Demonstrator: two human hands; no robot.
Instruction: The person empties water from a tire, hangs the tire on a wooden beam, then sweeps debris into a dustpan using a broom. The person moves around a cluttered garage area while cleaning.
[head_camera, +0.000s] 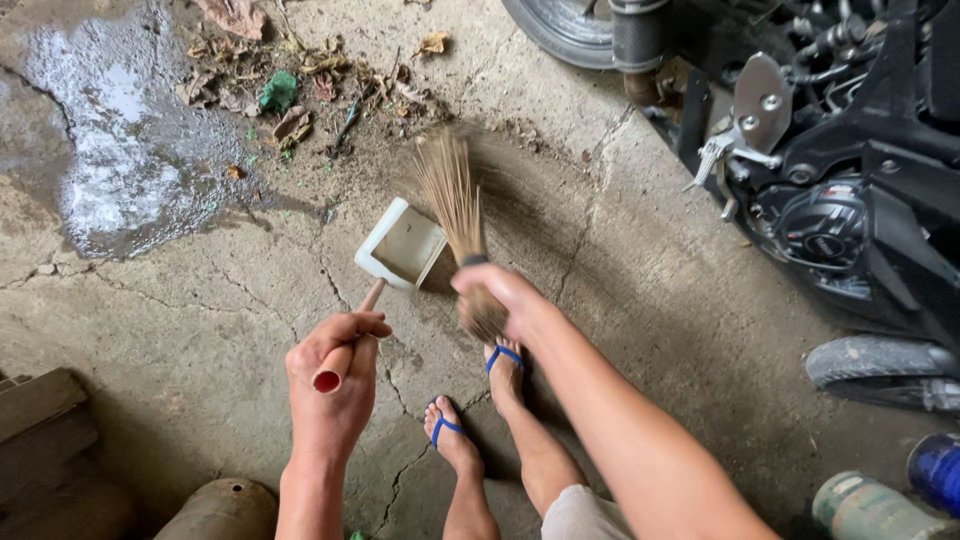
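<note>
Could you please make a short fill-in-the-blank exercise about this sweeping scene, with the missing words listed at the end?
1. The left hand holds the long handle of a white ____.
2. The right hand grips a stick broom whose bristles point toward a pile of dry ____.
3. The person's feet wear sandals with ____ straps.
4. A motorcycle stands on the ____ side of the picture.

Missing words: dustpan; leaves; blue; right

Cracked concrete floor (200, 310) bears a white dustpan (402, 245), dry leaves (290, 85) and a wet patch (110, 150).
</note>
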